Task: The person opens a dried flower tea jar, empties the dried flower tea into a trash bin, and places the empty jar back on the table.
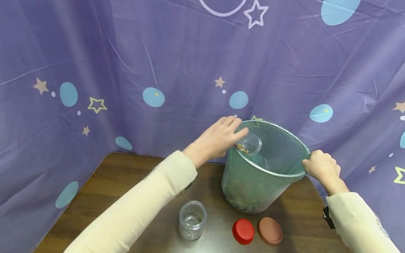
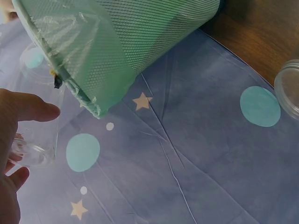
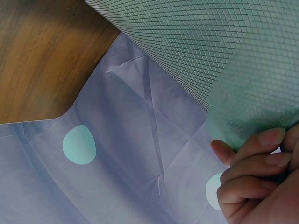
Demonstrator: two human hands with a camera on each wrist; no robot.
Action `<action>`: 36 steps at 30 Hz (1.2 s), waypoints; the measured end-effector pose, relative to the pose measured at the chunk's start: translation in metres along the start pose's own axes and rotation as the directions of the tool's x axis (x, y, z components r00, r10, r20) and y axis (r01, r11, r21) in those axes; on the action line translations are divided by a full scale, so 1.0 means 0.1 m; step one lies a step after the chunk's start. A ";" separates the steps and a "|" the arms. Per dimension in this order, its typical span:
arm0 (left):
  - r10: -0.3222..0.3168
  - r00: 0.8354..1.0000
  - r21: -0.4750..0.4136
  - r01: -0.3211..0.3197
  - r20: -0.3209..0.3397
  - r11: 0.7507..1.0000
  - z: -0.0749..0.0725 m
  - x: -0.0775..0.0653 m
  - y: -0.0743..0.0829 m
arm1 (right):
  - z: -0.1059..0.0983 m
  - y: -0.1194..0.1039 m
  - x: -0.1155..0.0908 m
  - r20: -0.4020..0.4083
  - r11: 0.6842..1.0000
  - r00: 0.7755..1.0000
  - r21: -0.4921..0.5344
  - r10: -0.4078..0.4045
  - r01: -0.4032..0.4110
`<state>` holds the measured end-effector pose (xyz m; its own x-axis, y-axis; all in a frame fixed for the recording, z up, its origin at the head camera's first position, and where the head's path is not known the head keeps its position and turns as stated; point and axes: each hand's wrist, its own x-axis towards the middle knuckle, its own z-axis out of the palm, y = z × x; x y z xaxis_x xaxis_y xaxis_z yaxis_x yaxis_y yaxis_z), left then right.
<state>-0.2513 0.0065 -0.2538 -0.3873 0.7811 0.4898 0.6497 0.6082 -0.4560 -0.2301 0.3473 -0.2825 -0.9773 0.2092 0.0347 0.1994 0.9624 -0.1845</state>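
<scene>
My left hand [image 1: 221, 137] grips a clear plastic jar [image 1: 252, 143] and holds it tipped over the rim of a mesh trash can [image 1: 253, 186]. Small yellow-brown bits [image 1: 242, 149] lie along the jar's lower side near its mouth. In the left wrist view the thumb and fingers are around the transparent jar [image 2: 39, 126]. A green plastic bag [image 2: 88, 46] lines the can and folds over its rim. On the other side, my right hand [image 1: 322, 168] grips the rim, its fingers [image 3: 247, 163] curled over the bag's edge. The can leans to the right, with dark scraps showing through its bottom.
A second clear jar [image 1: 192, 220], without a lid, stands on the wooden table [image 1: 126, 186] in front. Right of it lie a red lid [image 1: 243, 231] and a brownish-orange lid [image 1: 270, 231], below the can. A purple curtain [image 1: 190, 70] hangs behind the table and along its left side.
</scene>
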 end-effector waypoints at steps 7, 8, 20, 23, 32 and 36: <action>-0.023 1.000 -0.009 0.023 -0.017 1.000 0.01 -0.01 0.03 | -0.01 -0.01 -0.01 0.001 1.000 1.000 -0.001 0.002 -0.002; -0.036 0.999 -0.025 0.036 -0.008 0.999 0.01 -0.01 0.03 | -0.01 -0.01 -0.01 -0.001 1.000 1.000 0.000 0.002 -0.002; -0.261 0.956 -0.335 0.291 0.130 0.896 0.03 -0.04 0.00 | 0.00 -0.02 0.00 -0.010 1.000 1.000 0.008 0.006 -0.006; -0.293 0.947 -0.358 0.321 0.132 0.877 0.05 -0.04 0.00 | 0.01 -0.01 0.00 -0.012 1.000 1.000 0.009 0.008 -0.008; -0.446 0.874 -0.563 0.472 0.196 0.678 0.07 0.00 0.04 | 0.01 -0.01 0.00 -0.022 1.000 1.000 0.011 0.006 -0.006; -0.496 0.845 -0.596 0.507 0.200 0.623 0.08 0.03 0.05 | 0.02 -0.01 0.00 -0.025 1.000 1.000 0.011 0.004 -0.004</action>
<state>-0.2547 0.0126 -0.2608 -0.7806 0.3866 0.4911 0.5979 0.6907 0.4067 -0.2304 0.3459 -0.2839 -0.9743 0.2177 0.0584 0.2027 0.9596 -0.1952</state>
